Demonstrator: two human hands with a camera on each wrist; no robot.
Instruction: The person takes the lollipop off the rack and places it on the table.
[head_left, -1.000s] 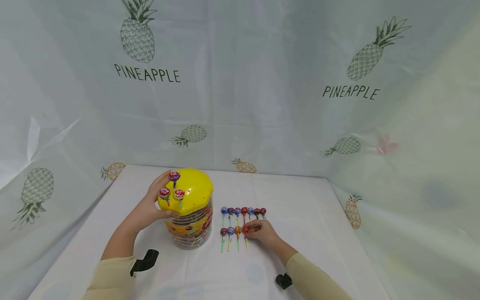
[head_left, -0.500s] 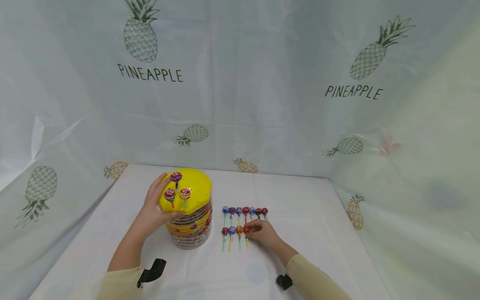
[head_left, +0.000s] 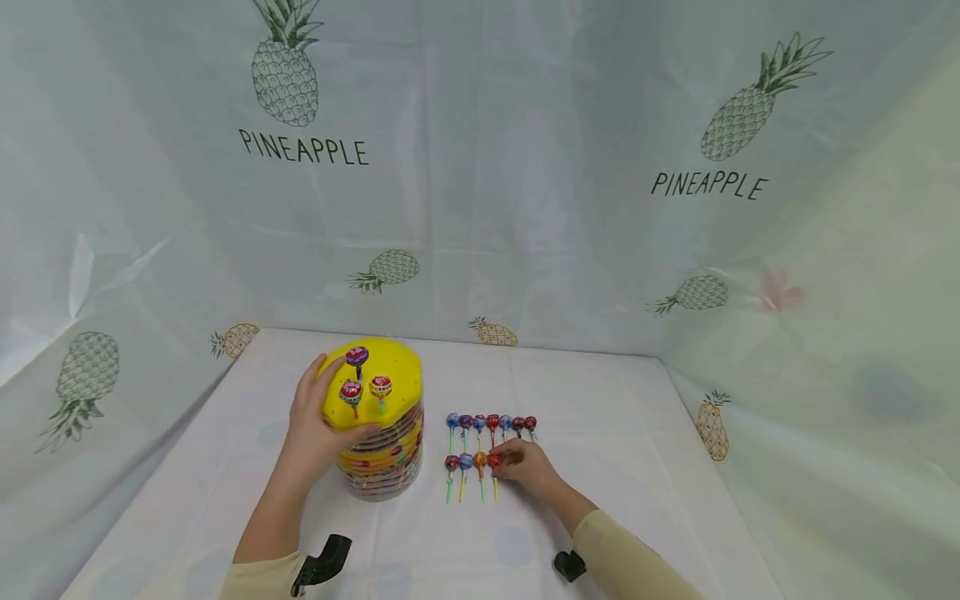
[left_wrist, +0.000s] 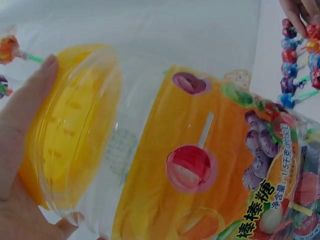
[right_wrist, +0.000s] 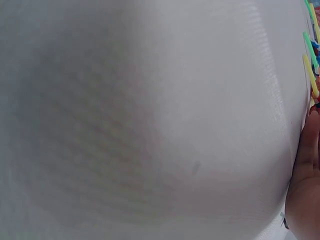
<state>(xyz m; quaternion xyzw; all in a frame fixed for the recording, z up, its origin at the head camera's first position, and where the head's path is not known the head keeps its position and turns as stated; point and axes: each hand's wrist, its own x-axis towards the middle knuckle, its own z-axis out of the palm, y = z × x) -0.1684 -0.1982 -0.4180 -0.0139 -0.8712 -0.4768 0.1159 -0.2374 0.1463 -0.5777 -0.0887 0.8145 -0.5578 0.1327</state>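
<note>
In the head view, a clear plastic lollipop jar (head_left: 378, 483) with a yellow lid (head_left: 397, 362) stands left of centre. Three lollipops (head_left: 357, 357) stick up from the lid. My left hand (head_left: 311, 425) grips the lid's left side, thumb across the front and fingers behind; the left wrist view shows the printed fruit label (left_wrist: 165, 150) below it. My right hand (head_left: 528, 467) pinches a red lollipop (head_left: 495, 461) by its head, at the right end of the front row. In the right wrist view the right hand (right_wrist: 305, 185) shows only at the edge.
Two rows of wrapped lollipops lie right of the jar: a back row (head_left: 492, 421) and a shorter front row (head_left: 466, 461). A white cloth (head_left: 600, 433) covers the table. A pineapple-print curtain (head_left: 525, 208) hangs behind and on both sides.
My left hand has shifted rightward, and the jar has turned with it, its lid lollipops swinging right across the front. My right hand stays at the same red lollipop.
</note>
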